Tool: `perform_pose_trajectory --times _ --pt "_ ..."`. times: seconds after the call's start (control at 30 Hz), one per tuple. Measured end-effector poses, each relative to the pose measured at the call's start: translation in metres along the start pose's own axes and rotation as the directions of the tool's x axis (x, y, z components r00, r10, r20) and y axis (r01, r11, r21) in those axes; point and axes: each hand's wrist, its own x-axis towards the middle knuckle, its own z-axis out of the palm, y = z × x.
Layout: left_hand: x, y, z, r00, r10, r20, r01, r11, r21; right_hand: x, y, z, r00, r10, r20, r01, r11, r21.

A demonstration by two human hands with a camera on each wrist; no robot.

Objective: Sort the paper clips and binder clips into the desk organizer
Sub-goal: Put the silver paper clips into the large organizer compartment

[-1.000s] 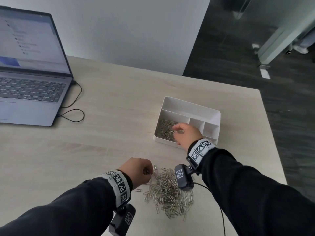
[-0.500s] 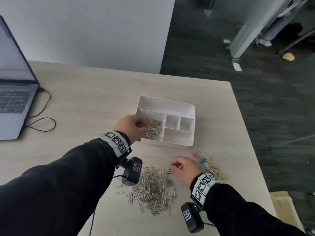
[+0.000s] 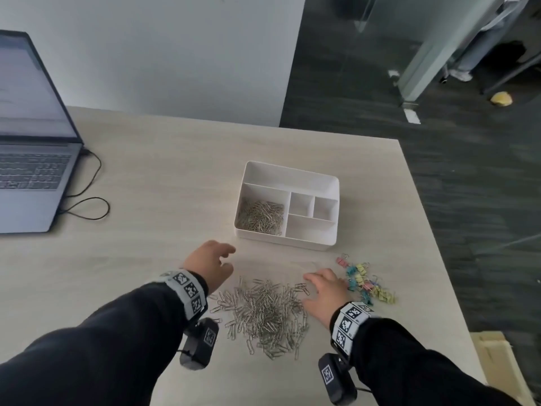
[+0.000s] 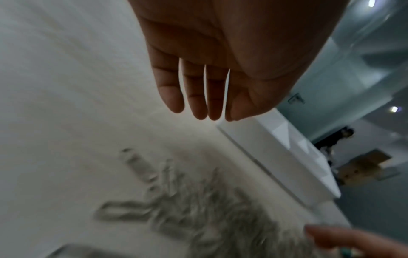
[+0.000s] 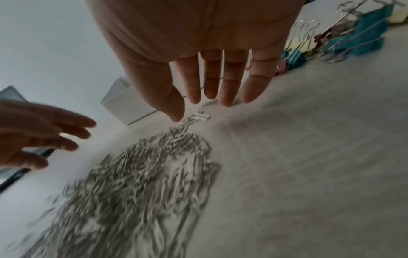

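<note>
A loose heap of silver paper clips point(image 3: 265, 313) point(image 5: 141, 174) point(image 4: 198, 206) lies on the table near me. My left hand point(image 3: 215, 266) point(image 4: 198, 90) hovers at the heap's far left edge, fingers straight and empty. My right hand point(image 3: 323, 291) point(image 5: 212, 83) hovers at its right edge, open and empty. The white desk organizer point(image 3: 310, 177) point(image 4: 287, 157) point(image 5: 130, 103) stands beyond, its left compartment holding paper clips point(image 3: 260, 215); the other compartments look bare. Coloured binder clips point(image 3: 364, 281) point(image 5: 353, 38) lie right of my right hand.
An open laptop point(image 3: 29, 159) sits at the table's far left with a black cable point(image 3: 87, 200) looping beside it. The table's right edge point(image 3: 433, 235) drops to dark carpet. A cardboard piece point(image 3: 497, 361) lies on the floor at the lower right.
My left hand has pulled back from the organizer's paper-clip compartment to the heap, now empty. My right hand stays by the heap's right side with its fingers spread. The view shifted slightly left.
</note>
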Motion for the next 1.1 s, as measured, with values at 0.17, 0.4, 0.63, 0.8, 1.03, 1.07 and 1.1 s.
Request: perform_pose_trajectory --times 0.17,0.4,0.63,0.8,1.03,1.07,1.1 --pt "-0.022 -0.020 0.033 0.991 -0.020 0.129 -0.009 0.977 0.215 -0.006 -0.007 0.018 0.990 -0.129 0.063 0.134 0.989 -0.067" --pt "-0.033 0.004 0.053 0.971 0.070 0.231 -0.140 0.943 0.302 -0.011 -0.014 0.027 0.965 -0.248 0.090 0.260 0.952 -0.161" --pt "-0.046 0.011 0.078 0.948 0.181 0.263 -0.277 0.877 0.394 -0.012 -0.022 0.039 0.953 -0.250 0.173 0.282 0.940 -0.190" --pt "-0.047 0.011 0.078 0.958 0.158 0.241 -0.229 0.924 0.307 -0.016 -0.026 0.043 0.958 -0.240 0.159 0.266 0.949 -0.168" --pt "-0.041 0.008 0.072 0.950 0.146 0.275 -0.221 0.939 0.264 -0.016 -0.028 0.041 0.947 -0.267 0.176 0.296 0.942 -0.161" --pt "-0.040 0.007 0.071 0.951 0.146 0.274 -0.217 0.943 0.253 -0.015 -0.029 0.039 0.945 -0.276 0.176 0.303 0.941 -0.150" --pt "-0.039 0.006 0.068 0.951 0.142 0.276 -0.213 0.945 0.248 -0.014 -0.031 0.037 0.943 -0.286 0.170 0.310 0.941 -0.138"
